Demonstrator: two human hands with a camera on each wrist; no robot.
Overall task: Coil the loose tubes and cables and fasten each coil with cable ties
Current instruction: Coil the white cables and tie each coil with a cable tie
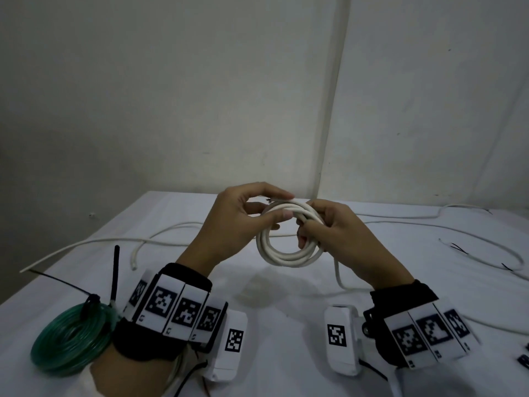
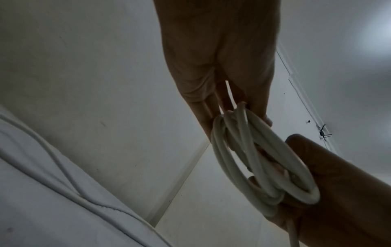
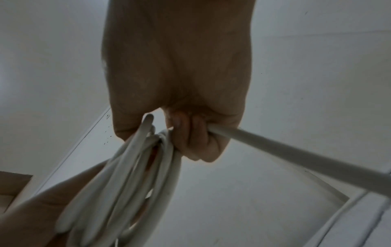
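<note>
At frame centre, above the tabletop [image 1: 286, 325], the left hand [image 1: 229, 222] pinches the white cable coil [image 1: 289, 253] at its top; the right hand [image 1: 337, 233] curls round its right side. The cable looks light, stiff and springy: hold where loops bunch.

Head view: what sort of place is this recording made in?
Probably a plain indoor room set up as a makeshift workbench. A table under a white cloth stands in a corner of bare white walls, with loose white cables and a tied green tube coil on it.
</note>
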